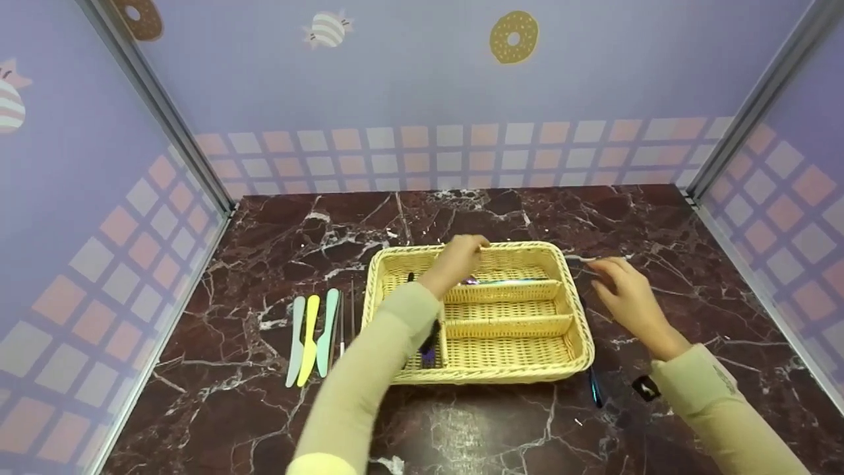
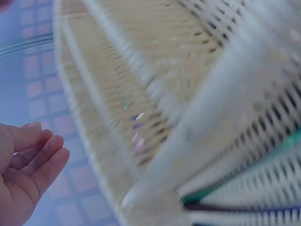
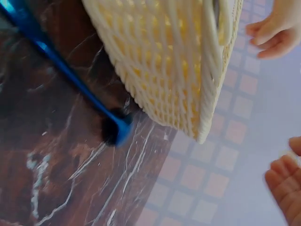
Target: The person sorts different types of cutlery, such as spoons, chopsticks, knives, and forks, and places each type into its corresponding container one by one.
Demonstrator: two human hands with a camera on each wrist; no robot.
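My left hand (image 1: 458, 260) is over the back of the yellow wicker basket (image 1: 508, 376). In the left wrist view its fingers (image 2: 47, 160) are loosely curled with nothing visible between them. Just outside the basket's right rim is my right hand (image 1: 630, 303), thumb and forefinger apart. A thin pale strip (image 1: 580, 258) meets its forefinger in the head view; whether the hand grips it is unclear. Iridescent purple and teal utensils (image 1: 508, 282) lie in the back compartment. Dark and purple utensils (image 1: 428, 356) lie in the left compartment, partly hidden by my left sleeve.
Grey (image 1: 295, 340), yellow (image 1: 308, 340) and mint (image 1: 327, 333) spreading knives lie left of the basket beside thin metal utensils (image 1: 342, 323). A shiny blue utensil (image 3: 77, 80) lies along the right side. Near my right wrist is a small black square (image 1: 646, 388). Patterned walls enclose the marbled table.
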